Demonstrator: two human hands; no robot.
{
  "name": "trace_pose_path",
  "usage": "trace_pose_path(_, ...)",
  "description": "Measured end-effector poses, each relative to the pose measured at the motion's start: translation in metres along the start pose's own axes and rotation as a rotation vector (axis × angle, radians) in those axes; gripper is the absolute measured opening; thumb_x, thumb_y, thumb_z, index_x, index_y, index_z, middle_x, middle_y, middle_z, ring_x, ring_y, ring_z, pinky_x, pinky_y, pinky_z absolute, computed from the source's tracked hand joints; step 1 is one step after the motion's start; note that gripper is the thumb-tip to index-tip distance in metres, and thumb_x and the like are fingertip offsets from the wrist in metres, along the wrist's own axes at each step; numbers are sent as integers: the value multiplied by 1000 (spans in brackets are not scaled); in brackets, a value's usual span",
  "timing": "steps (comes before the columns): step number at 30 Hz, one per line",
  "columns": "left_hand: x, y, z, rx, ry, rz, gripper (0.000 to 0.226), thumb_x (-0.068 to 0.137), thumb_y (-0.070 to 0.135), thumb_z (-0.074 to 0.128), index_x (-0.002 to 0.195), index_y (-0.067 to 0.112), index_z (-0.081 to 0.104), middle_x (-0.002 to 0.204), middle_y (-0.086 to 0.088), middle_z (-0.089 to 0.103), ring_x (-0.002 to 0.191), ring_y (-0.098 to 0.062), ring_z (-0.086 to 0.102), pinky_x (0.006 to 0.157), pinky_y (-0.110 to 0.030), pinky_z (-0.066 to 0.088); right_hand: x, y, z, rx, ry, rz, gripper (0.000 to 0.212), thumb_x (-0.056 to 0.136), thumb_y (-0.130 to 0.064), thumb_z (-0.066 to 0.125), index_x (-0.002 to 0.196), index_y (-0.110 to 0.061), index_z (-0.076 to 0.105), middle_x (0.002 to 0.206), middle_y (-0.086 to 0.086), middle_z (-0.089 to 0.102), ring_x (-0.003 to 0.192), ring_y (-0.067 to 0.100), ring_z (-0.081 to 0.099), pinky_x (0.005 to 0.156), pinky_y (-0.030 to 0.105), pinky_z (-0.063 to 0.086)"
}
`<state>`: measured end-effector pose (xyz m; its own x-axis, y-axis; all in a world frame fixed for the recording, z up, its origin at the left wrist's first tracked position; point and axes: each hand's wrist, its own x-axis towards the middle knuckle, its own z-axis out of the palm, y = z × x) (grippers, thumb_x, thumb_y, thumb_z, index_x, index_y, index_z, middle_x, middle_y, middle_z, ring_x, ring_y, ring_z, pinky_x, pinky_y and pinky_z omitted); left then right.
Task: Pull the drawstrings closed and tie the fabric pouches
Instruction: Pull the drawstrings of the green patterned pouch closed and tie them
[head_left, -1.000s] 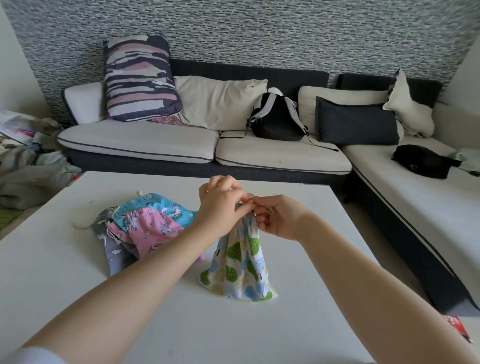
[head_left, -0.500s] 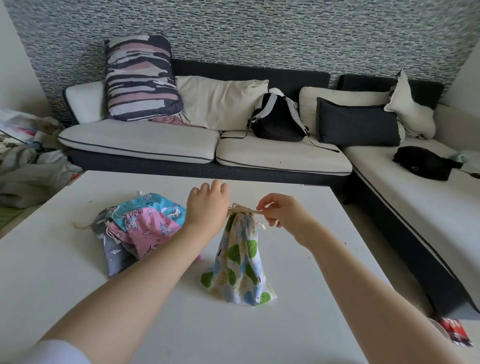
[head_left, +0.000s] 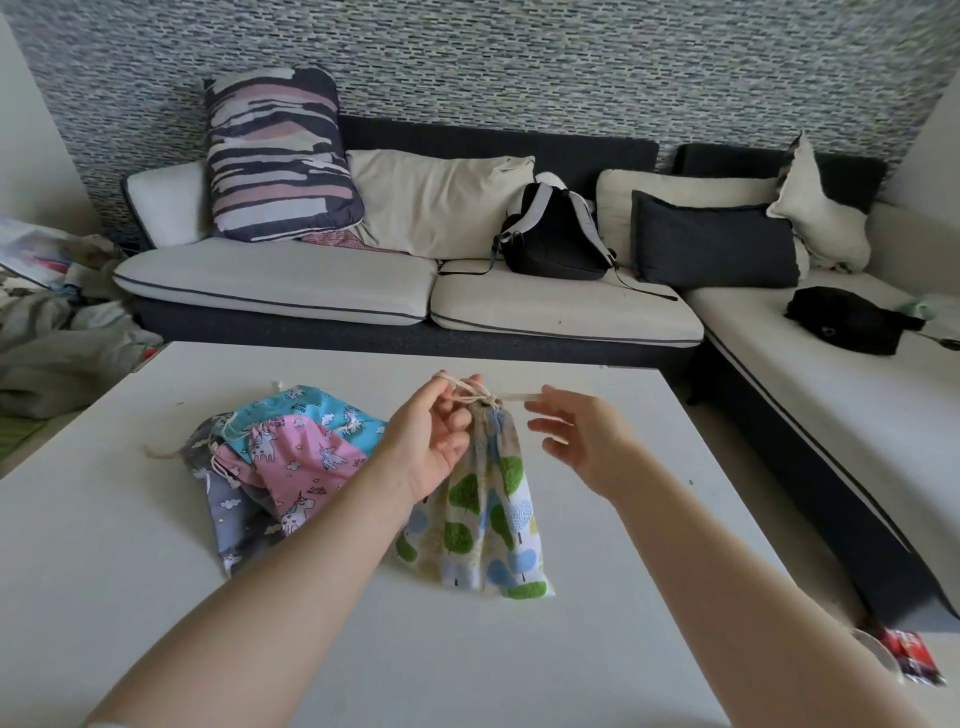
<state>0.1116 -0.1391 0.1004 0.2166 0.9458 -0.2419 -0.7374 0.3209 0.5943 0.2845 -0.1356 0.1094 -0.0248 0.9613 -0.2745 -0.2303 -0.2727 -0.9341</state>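
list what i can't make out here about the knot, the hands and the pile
- Knot: head view, too small; whether it is finished is unclear.
- Right hand: blurred; its grip on the cord is uncertain.
- Grey pouch: mostly hidden under the pink pouch.

Right hand (head_left: 582, 441) blurred; grip unclear.

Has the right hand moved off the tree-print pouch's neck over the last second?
Yes. The right hand has pulled out rightward from the gathered neck of the tree-print pouch, drawing the drawstring out sideways.
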Motion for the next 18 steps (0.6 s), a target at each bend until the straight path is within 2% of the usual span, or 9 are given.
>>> trace_pose_path(3,-1,-3,4,-18,-85,-49,41,97,28,37,58,17,40,78,-2,70,33,-3,39,28,-12,20,-1,-3,10,640,-185,253,36,93,-16,38,58,-10,45,77,14,69,39,9,54,30,12,34)
trace_pose_path(5,1,-1,10,-38,-106,-21,44,96,28,36,54,17,41,86,-2,71,32,-2,38,27,-11,20,1,-5,19,877,-296,288,35,97,-22,31,66,-12,43,67,12,68,34,7,49,29,11,33)
trace_pose_path(6,3,1,12,-57,-89,7,46,96,28,37,51,17,41,86,-2,71,33,-2,39,27,-11,21,2,-6,21,918,-322,284,35,98,-25,29,68,-13,42,59,8,63,32,6,45,29,11,32)
trace_pose_path(9,8,11,11,-72,40,87,53,96,34,41,47,14,42,70,-2,71,30,-2,38,26,-11,24,6,-9,22,808,-287,256,35,97,-22,26,63,-16,35,48,-1,46,27,7,30,29,14,20)
trace_pose_path(12,8,12,5,64,110,55,41,97,31,41,60,13,40,50,2,56,27,-3,27,28,-13,23,9,-7,12,546,-185,228,36,96,-19,28,60,-18,33,44,-3,42,27,8,24,32,16,15)
trace_pose_path(15,10,5,5,143,120,-3,38,98,29,37,63,16,33,46,4,46,28,-5,23,30,-15,20,12,-2,8,478,-135,214,37,96,-20,28,60,-19,32,42,-4,40,27,8,23,35,13,13)
trace_pose_path(18,11,2,12,268,126,78,46,98,33,37,55,18,33,50,2,54,36,-8,36,41,-18,30,14,2,7,437,-41,100,37,99,-22,30,63,-17,37,49,-2,46,35,9,28,37,18,22)
